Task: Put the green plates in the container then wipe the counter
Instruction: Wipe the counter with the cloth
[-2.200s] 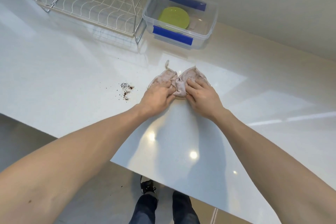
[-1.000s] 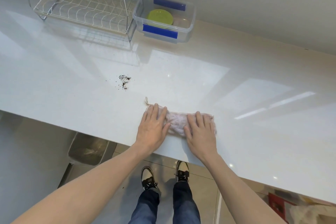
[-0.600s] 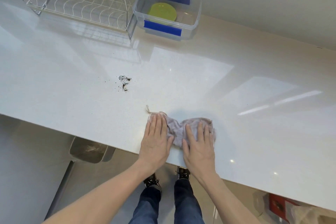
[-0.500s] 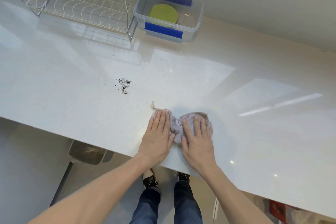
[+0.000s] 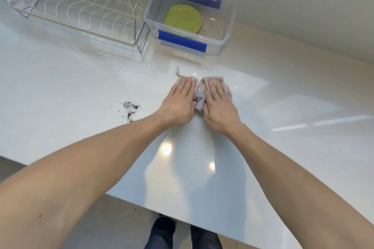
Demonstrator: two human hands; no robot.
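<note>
The green plates point(image 5: 183, 18) sit in the container point(image 5: 229, 26), and both flat, open hands, left hand point(image 5: 179, 103) and right hand point(image 5: 219, 105), press the cloth point(image 5: 199, 97) on the tabletop point(image 5: 60, 97), crumbs point(image 5: 130, 108) unwiped.

We see a plain pale wall point(image 5: 293, 2) rising behind the glossy white worktop. 2 round ceiling-light reflections point(image 5: 166, 148) glint on its near part, and a bright streak lies at right. A wire dish rack point(image 5: 77, 4) stands far left. Grey floor point(image 5: 113, 226) shows below.
</note>
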